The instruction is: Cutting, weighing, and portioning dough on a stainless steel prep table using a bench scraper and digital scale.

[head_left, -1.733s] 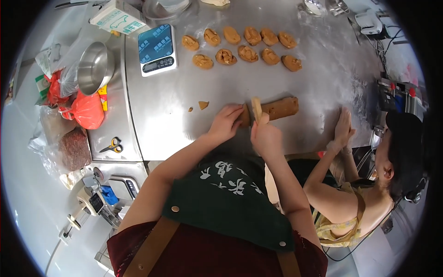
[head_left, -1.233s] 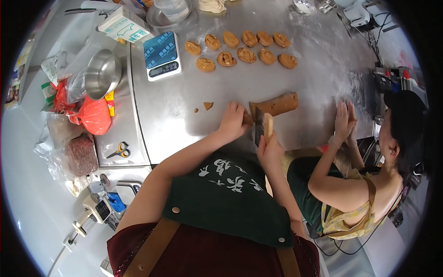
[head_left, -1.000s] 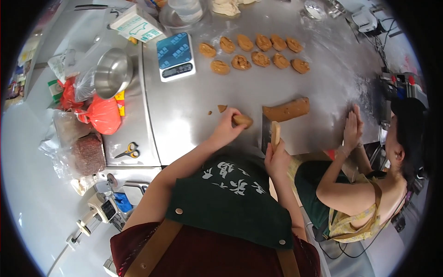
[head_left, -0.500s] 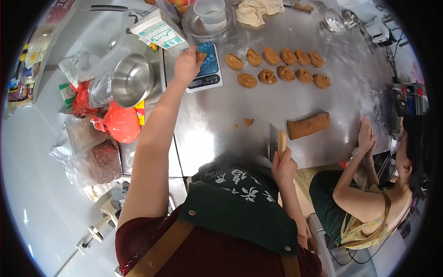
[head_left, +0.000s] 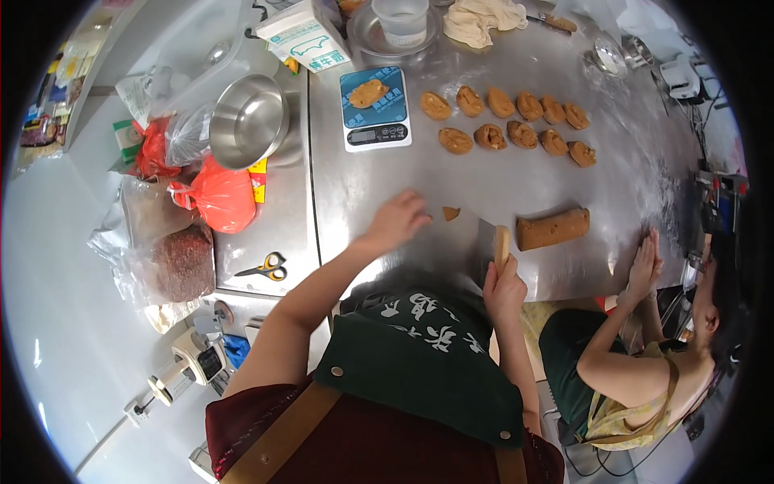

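Observation:
My right hand [head_left: 504,290] is wrapped round the wooden handle of a dough scraper [head_left: 501,246], its metal blade upright on the steel table. Just right of the blade lies a log of brown dough [head_left: 553,229]. My left hand [head_left: 397,221] hovers over the table, fingers loosely apart and holding nothing, beside a small dough scrap [head_left: 451,213]. A slice of dough [head_left: 369,93] rests on the blue-topped kitchen scale [head_left: 376,135]. Beyond the log, several cut dough pieces [head_left: 500,102] sit in two rows.
At left stand a steel bowl [head_left: 249,121], a red plastic bag [head_left: 218,198] and scissors [head_left: 266,267]. A milk carton [head_left: 305,36] and a plastic tub [head_left: 401,24] in a metal basin are at the back. To the right, a co-worker's hands [head_left: 645,262] are pressed together at the table.
My left hand has let go of the dough slice on the scale and come back toward me, near the scrap. My right hand still holds the scraper beside the log.

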{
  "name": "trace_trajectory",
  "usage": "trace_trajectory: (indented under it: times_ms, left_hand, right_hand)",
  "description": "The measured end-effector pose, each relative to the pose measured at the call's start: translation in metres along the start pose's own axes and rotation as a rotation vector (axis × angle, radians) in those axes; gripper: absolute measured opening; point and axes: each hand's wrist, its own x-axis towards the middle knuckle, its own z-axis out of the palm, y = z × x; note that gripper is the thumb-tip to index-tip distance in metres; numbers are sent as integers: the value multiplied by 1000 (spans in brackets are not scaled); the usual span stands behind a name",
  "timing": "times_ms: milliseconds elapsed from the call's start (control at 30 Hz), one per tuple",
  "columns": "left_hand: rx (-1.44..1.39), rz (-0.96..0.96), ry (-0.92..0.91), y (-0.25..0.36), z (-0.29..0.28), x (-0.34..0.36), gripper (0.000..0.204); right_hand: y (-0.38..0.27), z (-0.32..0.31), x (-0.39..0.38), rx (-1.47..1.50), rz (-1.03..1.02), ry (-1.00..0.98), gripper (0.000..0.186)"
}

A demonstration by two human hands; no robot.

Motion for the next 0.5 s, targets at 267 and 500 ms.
trace_trajectory:
  times_ms: [267,500]
  left_hand:
    - [33,-104,33,19,40,-15,9]
    - [-36,-129,80,31,37,0,11]
  right_hand:
    - [0,0,1,-33,-31,-9,32]
    - [4,2,-2,-53,-10,16,31]
